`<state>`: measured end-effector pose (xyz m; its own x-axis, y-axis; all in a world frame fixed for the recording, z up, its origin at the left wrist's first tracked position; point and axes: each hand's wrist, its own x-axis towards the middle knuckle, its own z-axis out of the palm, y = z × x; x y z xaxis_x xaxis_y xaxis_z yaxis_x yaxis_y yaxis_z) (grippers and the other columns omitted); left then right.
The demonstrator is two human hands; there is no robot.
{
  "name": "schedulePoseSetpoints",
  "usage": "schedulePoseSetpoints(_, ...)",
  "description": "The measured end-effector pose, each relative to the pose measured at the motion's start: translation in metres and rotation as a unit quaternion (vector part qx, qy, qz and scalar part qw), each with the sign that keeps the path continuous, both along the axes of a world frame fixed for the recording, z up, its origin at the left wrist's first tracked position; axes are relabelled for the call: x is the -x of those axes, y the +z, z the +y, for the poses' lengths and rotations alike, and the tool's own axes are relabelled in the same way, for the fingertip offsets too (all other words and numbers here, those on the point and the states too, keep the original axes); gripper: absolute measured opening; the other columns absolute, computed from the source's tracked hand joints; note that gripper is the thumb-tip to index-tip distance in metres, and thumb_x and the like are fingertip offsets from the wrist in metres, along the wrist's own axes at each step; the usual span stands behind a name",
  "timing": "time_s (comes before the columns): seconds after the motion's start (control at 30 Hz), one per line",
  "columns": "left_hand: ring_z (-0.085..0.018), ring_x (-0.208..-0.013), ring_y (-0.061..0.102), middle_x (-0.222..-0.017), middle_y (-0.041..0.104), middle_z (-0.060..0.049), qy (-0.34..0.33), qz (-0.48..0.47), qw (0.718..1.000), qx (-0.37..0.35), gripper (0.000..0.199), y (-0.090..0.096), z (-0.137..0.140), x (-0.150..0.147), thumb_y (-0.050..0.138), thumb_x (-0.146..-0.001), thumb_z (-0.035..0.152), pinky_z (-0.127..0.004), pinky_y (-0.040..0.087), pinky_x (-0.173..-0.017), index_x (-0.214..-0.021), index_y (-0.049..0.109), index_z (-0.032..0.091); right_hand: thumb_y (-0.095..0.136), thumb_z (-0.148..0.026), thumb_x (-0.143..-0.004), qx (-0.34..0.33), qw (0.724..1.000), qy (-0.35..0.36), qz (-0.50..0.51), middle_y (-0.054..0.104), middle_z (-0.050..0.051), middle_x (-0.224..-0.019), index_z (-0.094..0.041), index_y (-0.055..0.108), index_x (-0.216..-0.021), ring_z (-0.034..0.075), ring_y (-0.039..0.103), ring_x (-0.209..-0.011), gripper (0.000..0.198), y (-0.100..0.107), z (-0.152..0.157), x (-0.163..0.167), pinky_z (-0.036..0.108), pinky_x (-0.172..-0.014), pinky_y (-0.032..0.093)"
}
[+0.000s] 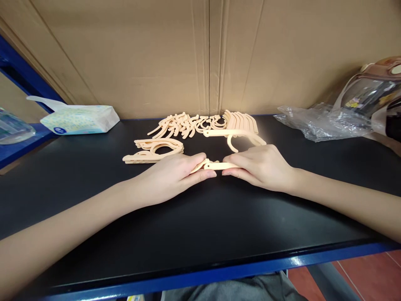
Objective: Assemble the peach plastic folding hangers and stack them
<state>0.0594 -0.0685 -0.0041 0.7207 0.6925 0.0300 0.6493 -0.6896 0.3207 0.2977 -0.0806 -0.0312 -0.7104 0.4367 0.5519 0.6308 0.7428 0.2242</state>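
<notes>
Over the middle of the black tabletop, my left hand (184,171) pinches a beige plastic hanger piece (198,166) between thumb and fingers. Facing it, my right hand (261,167) grips a straight beige hanger arm (216,166), whose holed end meets the piece in my left hand. Whether the two are joined I cannot tell. Just behind my right hand is another hanger arm (219,133) with a curved hook (231,144) below it. A small stack of folded hangers (145,157) lies beyond my left hand, partly covered by it.
Loose hanger pieces (175,125) are heaped at the back, with a row of hanger arms (239,121) beside them. A tissue pack (84,119) lies at the left. Clear plastic bags (326,123) and a transparent bottle (363,94) are at the right. Cardboard (140,54) walls the back.
</notes>
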Motion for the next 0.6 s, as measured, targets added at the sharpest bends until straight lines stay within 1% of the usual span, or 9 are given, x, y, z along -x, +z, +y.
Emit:
schedulePoseSetpoints(0.3, -0.013, -0.052, 0.039, -0.056, 0.039, 0.005, 0.014, -0.004, 1.000, -0.011, 0.044, -0.0035, 0.0034, 0.0005, 0.039, -0.095, 0.055, -0.026, 0.026, -0.050, -0.068, 0.034, 0.021, 0.035, -0.044, -0.101, 0.017, 1.000, -0.009, -0.006, 0.069, -0.003, -0.063, -0.020, 0.067, -0.089, 0.011, 0.058, -0.052, 0.042, -0.0011, 0.0016, -0.0015, 0.025, -0.051, 0.028)
schedulePoseSetpoints(0.6, -0.013, -0.053, 0.040, -0.056, 0.041, 0.004, 0.015, -0.002, 1.000, -0.018, 0.045, -0.0033, 0.0035, -0.0004, 0.039, -0.095, 0.055, -0.026, 0.026, -0.052, -0.067, 0.033, 0.021, 0.037, -0.044, -0.100, 0.012, 1.000, -0.012, -0.008, 0.068, -0.002, -0.064, -0.019, 0.068, -0.089, 0.011, 0.059, -0.054, 0.041, -0.0020, 0.0019, -0.0016, 0.026, -0.052, 0.028)
